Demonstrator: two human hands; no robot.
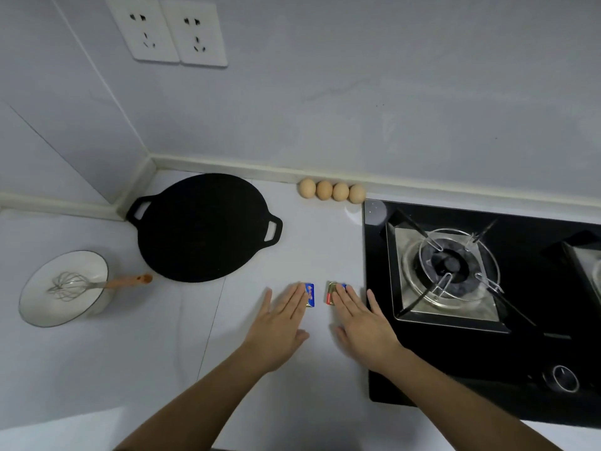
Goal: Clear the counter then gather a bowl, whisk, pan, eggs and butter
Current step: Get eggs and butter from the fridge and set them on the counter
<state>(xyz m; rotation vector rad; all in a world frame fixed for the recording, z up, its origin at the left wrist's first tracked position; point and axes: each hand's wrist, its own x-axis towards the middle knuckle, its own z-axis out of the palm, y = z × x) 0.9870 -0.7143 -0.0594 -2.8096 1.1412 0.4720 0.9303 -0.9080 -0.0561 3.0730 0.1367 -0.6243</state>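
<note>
Your left hand (279, 323) and right hand (361, 323) lay flat on the white worktop (292, 249), each grip apart, holding nothing. The small blue foil butter packet (310, 295) touched your left fingertips on their far side. The red-and-blue foil butter packet (331, 292) touched your right ones likewise.

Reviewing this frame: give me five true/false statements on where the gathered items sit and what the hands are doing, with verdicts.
1. Four eggs lie in a row against the wall. True.
2. The whisk lies on the pan. False: it rests in the bowl.
3. The pan sits on a burner. False: it is on the counter, left of the stove.
4. Both hands are flat, the left hand touching the left butter packet, the right hand touching the right butter packet. True.
5. The bowl holds cracked eggs. False: only the whisk.
</note>
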